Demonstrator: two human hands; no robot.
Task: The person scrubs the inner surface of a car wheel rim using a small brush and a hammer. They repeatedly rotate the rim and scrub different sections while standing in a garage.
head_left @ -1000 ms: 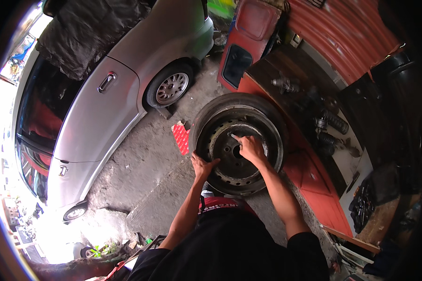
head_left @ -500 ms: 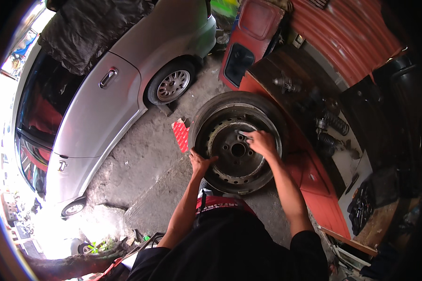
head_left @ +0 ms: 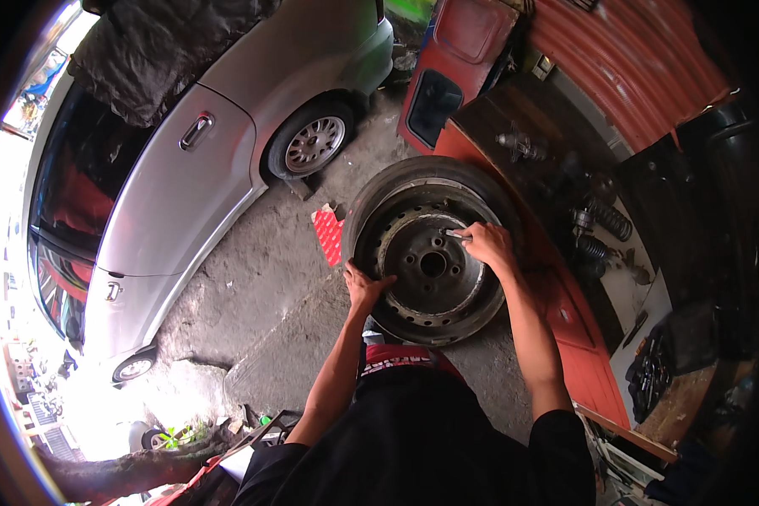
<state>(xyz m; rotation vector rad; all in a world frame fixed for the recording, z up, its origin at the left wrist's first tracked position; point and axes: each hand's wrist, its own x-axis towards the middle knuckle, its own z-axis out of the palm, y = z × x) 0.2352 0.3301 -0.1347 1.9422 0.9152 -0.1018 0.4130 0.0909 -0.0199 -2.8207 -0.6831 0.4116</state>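
One slim grey metal tool (head_left: 456, 234), pinched in my right hand (head_left: 487, 244), points left across the round black-tyred steel wheel (head_left: 447, 288) my spread left hand (head_left: 365, 288) touches.

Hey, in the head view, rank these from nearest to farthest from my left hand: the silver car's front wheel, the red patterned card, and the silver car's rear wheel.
From your left hand:
1. Red patterned card: on the ground, just ahead and slightly left.
2. Rear wheel: farther ahead, slightly left.
3. Front wheel: far off to the left.
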